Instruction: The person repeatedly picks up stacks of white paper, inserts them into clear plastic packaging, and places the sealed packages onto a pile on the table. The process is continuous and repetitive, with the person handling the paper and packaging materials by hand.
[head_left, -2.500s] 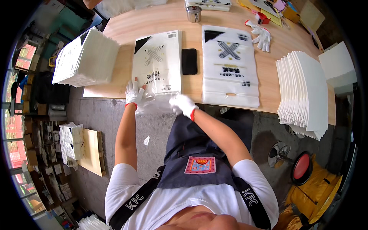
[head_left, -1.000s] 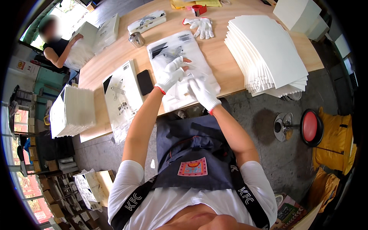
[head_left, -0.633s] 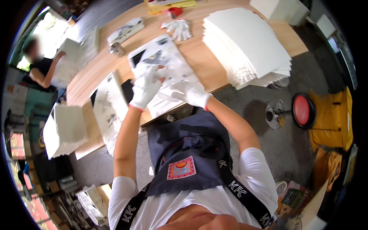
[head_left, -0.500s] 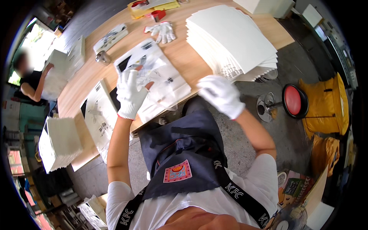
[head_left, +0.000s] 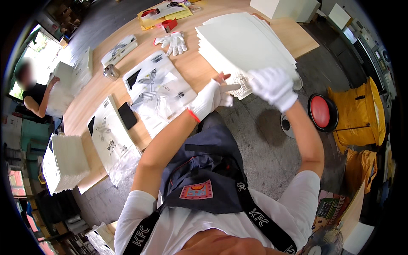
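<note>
A fanned stack of white flat sheets (head_left: 244, 42) lies at the right end of the wooden table (head_left: 199, 70). My right hand (head_left: 272, 85), in a white glove, sits on the stack's near corner with its fingers curled over the edge. My left hand (head_left: 210, 98), also gloved, reaches in from the left, its fingers stretched out and touching that same corner. Just left of my left hand lies a clear printed bag (head_left: 157, 91) with a black cross pattern.
A second printed bag (head_left: 112, 140) and a black phone (head_left: 127, 115) lie further left. A spare pair of white gloves (head_left: 174, 42), a red tape dispenser (head_left: 170, 24) and a metal can (head_left: 111, 71) sit at the back. Another person (head_left: 34, 93) works at far left. A red stool (head_left: 321, 112) stands right.
Both hands have left the printed bag. My right hand swung right to the sheet stack, and my left hand followed to the same corner.
</note>
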A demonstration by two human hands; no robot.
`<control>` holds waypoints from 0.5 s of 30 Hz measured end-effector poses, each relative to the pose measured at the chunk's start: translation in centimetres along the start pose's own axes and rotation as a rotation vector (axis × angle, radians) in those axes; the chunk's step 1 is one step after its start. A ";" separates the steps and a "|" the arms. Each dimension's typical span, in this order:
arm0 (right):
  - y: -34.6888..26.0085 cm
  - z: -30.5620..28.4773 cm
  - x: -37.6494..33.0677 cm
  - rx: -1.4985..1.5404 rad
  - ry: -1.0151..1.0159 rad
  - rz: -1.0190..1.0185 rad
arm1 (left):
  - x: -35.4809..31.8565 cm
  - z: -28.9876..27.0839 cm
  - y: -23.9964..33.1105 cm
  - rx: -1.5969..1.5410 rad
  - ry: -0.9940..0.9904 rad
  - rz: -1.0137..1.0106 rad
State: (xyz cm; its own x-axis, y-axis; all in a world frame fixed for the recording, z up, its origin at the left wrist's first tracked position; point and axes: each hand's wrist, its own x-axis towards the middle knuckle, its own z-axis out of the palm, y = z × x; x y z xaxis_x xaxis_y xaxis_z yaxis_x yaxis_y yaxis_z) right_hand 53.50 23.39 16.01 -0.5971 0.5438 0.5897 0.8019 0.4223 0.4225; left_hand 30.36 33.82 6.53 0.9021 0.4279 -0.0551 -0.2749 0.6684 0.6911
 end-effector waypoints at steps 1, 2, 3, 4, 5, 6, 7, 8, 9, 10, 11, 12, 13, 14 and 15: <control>-2.7 -1.4 1.2 0.020 -0.066 -0.036 | 0.5 0.0 -0.5 -0.077 0.210 0.004; -5.8 -2.3 2.1 0.183 -0.133 -0.022 | 1.0 0.2 -0.9 -0.152 0.420 0.024; -7.9 -3.4 1.1 0.390 -0.336 0.163 | -0.5 5.3 0.8 -0.038 0.603 -0.009; -8.5 -4.4 1.4 0.564 -0.251 0.252 | -2.2 3.9 0.7 0.154 0.573 0.017; -8.5 -5.0 1.5 0.741 -0.169 0.348 | -4.0 2.2 0.8 0.346 0.541 0.032; -7.5 -4.4 -0.2 0.562 -0.077 0.499 | -5.7 3.4 2.0 0.556 0.634 -0.022; -6.3 -3.3 -2.3 0.602 -0.057 0.697 | -7.2 3.3 2.4 0.462 0.614 -0.034; -5.1 -2.3 -4.3 0.646 -0.019 0.896 | -8.3 1.6 3.2 0.621 0.568 -0.124; -4.4 -0.7 -6.3 0.901 -0.065 1.160 | -9.1 0.0 3.7 0.778 0.514 -0.219; -4.7 2.3 -9.2 1.659 0.101 1.414 | -9.2 0.6 3.7 1.028 0.499 -0.148; -5.8 3.2 -9.4 2.033 0.123 1.517 | -9.5 1.7 3.3 1.276 0.499 -0.073; -7.3 3.0 -8.1 2.026 0.110 1.428 | -9.7 2.2 1.9 1.362 0.525 0.024; -9.2 2.9 -6.1 2.013 0.104 1.347 | -9.7 2.8 0.6 1.454 0.550 0.122; -11.0 3.4 -5.0 1.623 0.093 1.144 | -9.9 3.5 -2.2 1.368 0.601 0.229; -13.4 2.4 -2.1 1.362 0.105 1.046 | -9.7 6.4 -3.1 1.409 0.534 0.285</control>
State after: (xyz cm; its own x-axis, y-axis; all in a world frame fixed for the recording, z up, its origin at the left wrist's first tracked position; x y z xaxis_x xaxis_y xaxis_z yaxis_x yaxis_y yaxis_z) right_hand 43.95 18.26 7.44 0.1765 0.9451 0.2748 0.1937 0.2404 -0.9511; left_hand 24.59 23.67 9.57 0.5698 0.8056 0.1625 0.3941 -0.4414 0.8061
